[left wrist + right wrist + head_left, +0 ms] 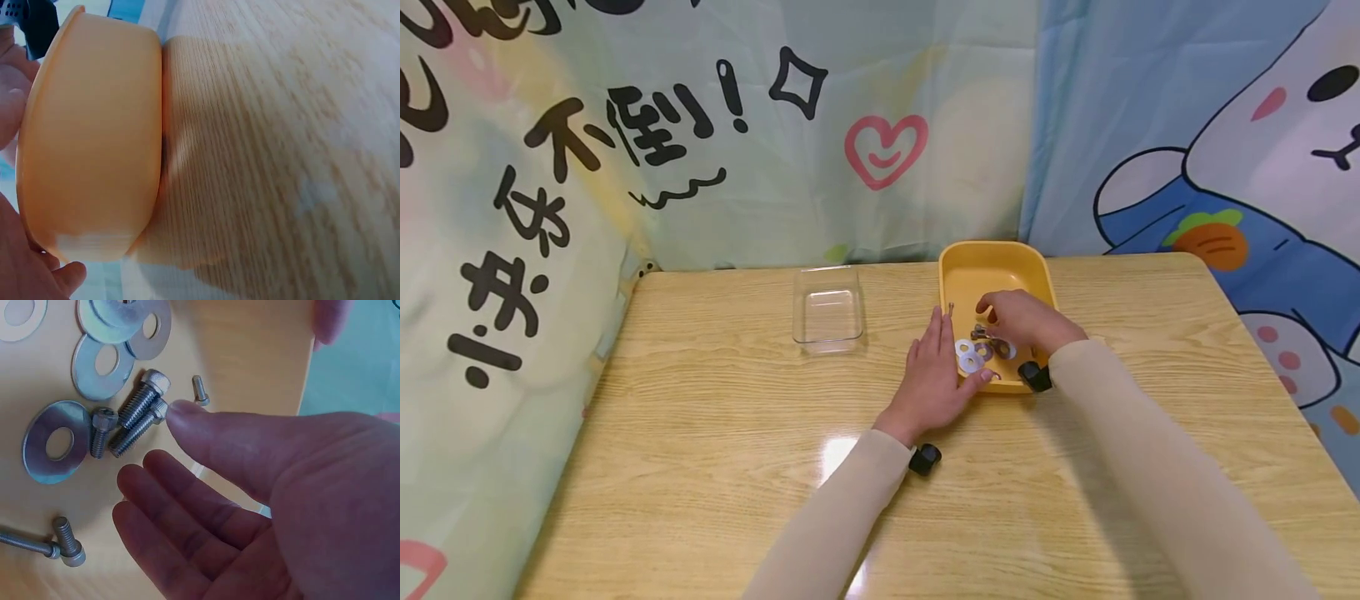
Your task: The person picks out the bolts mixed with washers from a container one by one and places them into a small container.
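A yellow plastic bin (973, 271) stands at the back right of the table, with flat metal washers (970, 363) and socket-head bolts (139, 406) on its floor. My left hand (931, 387) rests against the bin's left side, fingers straight along the rim and thumb over the front corner. The bin's outer wall (94, 137) fills much of the left wrist view. Over the bin, my right hand (1026, 319) reaches in with loosely bent fingers. Its thumb tip (186, 412) is right by a bolt head, apart from the other visible fingers, with nothing seen between them.
A clear plastic box (801, 321) sits on the wooden table (722, 417), left of the bin. A printed cloth (970, 150) hangs behind the table's back edge and along its left side. More bolts (67, 540) lie apart in the bin.
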Demonstrator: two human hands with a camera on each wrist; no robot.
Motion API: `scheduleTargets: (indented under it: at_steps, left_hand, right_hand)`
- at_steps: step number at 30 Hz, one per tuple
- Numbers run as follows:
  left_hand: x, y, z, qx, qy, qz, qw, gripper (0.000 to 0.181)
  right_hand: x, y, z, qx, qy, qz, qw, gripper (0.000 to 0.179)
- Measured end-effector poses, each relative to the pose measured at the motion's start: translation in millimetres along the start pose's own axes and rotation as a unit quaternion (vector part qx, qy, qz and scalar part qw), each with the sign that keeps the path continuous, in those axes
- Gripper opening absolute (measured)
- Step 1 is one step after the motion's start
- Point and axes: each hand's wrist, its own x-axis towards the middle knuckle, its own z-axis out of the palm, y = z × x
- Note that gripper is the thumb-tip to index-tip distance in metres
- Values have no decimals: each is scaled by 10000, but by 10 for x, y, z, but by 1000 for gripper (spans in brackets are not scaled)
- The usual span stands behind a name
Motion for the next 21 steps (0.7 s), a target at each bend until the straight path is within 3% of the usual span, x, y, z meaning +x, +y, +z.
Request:
scheduleTargets:
  at_steps: [11,21]
  left_hand:
    - [10,22,12,168,-121,-47,9998,91]
    - [20,21,29,130,-49,-20,9999,91]
  right_hand:
    - [123,31,-21,-395,-194,-247,9987,26]
    - [189,-5,-24,-477,-456,-48,9978,19]
